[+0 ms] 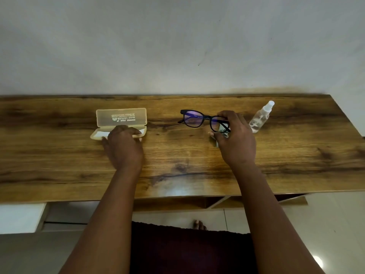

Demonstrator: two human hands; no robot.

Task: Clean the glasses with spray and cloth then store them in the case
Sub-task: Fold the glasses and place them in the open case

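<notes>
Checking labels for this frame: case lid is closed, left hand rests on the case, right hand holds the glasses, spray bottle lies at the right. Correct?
Not quite: the head view shows the glasses case open, its lid raised. The rest stands: the left hand rests on the case's base, the right hand holds the black glasses, and the spray bottle lies at the right.

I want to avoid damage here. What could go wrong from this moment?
The right hand holds the glasses by one end only, so they may twist or slip. The spray bottle lies just behind that hand and could be knocked. The left hand rests on the open case, partly blocking it.
</notes>
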